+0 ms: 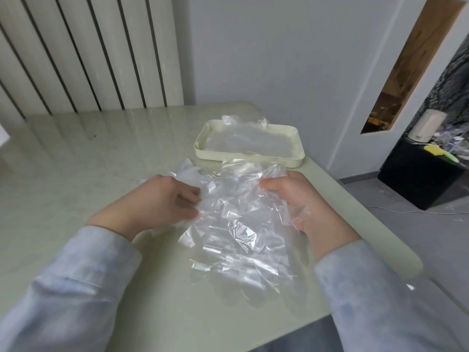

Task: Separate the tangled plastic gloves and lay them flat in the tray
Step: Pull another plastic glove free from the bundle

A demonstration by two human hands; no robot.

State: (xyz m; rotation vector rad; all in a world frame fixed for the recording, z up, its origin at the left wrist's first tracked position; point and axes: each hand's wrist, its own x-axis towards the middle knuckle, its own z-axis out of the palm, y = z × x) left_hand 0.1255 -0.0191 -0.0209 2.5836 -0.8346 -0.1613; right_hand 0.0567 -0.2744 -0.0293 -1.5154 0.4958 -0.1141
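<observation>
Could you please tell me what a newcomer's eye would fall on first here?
First, the crumpled mass of clear tangled gloves in the middle of the pale table, pinched by the left hand and gripped by the right hand. Behind it, near the table's far right corner, a cream tray already holds flattened clear plastic.

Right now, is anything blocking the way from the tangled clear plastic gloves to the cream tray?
Nothing visible does. The left hand and right hand hold the tangled clear plastic gloves directly in front of the cream rectangular tray, which already holds flattened gloves.
</observation>
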